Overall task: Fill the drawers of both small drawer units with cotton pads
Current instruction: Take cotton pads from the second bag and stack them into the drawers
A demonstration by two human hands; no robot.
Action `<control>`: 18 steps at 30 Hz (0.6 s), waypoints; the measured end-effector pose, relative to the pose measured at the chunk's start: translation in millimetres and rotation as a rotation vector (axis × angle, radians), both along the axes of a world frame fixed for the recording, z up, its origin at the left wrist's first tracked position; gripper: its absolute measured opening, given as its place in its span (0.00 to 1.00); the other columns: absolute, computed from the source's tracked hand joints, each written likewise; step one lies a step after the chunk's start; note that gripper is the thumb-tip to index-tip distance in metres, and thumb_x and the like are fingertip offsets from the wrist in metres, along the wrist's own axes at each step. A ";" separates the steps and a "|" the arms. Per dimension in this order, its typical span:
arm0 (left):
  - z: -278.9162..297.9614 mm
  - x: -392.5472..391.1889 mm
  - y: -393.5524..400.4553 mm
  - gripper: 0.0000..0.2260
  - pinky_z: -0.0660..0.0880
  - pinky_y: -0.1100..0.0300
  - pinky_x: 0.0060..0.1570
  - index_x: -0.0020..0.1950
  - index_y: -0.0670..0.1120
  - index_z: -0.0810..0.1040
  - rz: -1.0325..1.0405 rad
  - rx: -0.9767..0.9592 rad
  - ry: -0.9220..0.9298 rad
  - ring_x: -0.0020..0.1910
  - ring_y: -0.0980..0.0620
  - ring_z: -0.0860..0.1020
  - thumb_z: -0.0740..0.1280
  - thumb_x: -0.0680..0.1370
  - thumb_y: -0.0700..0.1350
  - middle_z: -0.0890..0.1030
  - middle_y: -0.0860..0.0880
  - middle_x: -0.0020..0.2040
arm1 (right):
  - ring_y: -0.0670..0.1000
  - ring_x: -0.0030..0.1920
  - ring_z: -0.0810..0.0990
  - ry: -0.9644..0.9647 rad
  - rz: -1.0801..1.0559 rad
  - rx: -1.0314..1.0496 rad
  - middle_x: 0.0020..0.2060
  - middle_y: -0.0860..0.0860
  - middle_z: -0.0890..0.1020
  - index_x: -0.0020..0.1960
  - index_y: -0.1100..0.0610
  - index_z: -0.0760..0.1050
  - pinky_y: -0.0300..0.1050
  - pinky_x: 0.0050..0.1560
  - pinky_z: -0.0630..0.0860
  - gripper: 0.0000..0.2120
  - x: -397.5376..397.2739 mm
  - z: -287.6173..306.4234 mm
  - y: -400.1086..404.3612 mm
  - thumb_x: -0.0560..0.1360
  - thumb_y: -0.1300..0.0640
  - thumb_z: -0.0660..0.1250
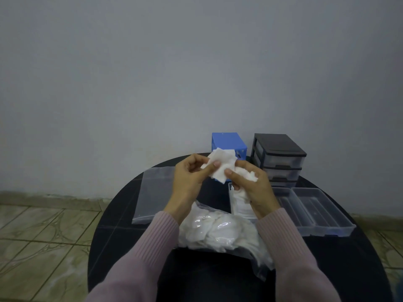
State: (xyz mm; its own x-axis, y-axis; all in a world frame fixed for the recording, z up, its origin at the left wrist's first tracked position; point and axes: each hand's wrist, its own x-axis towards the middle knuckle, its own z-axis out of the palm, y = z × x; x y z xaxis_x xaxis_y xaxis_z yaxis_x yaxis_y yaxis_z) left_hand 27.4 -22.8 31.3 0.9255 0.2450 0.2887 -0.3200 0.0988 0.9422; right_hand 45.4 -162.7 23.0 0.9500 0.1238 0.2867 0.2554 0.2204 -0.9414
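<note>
Head view: I've got both hands raised over the round black tabletop (113, 236). My left hand (189, 177) and right hand (250, 186) each have a grip pinched on a bunch of white cotton pads (220, 168). Below my wrists lies the plastic bag of pads (218, 234). The blue drawer unit (226, 141) and black drawer unit (279, 158) stand at the far edge; three clear drawers (316, 210) lie pulled out on the right, the nearest to my hand holding pads.
</note>
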 end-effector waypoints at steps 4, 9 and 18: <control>1.2 -1.4 0.0 0.05 0.74 0.68 0.37 0.39 0.38 0.79 -0.012 0.004 -0.037 0.35 0.56 0.79 0.71 0.72 0.39 0.81 0.47 0.35 | 0.43 0.29 0.75 0.014 -0.041 0.060 0.36 0.50 0.79 0.45 0.56 0.78 0.33 0.30 0.73 0.06 0.2 0.9 -4.0 0.71 0.66 0.70; -0.9 -4.7 -2.1 0.04 0.74 0.70 0.37 0.39 0.40 0.82 0.010 0.035 -0.068 0.35 0.60 0.79 0.70 0.73 0.38 0.83 0.51 0.33 | 0.43 0.26 0.73 0.057 -0.030 0.074 0.30 0.49 0.77 0.44 0.57 0.77 0.32 0.25 0.69 0.04 -2.3 0.9 -9.0 0.73 0.65 0.67; -0.8 -7.4 2.5 0.10 0.77 0.67 0.38 0.47 0.44 0.76 0.148 0.028 -0.086 0.37 0.61 0.81 0.72 0.71 0.33 0.81 0.51 0.41 | 0.44 0.29 0.76 0.140 0.025 0.235 0.37 0.53 0.79 0.47 0.60 0.75 0.34 0.27 0.73 0.05 0.2 -0.9 -12.9 0.72 0.66 0.66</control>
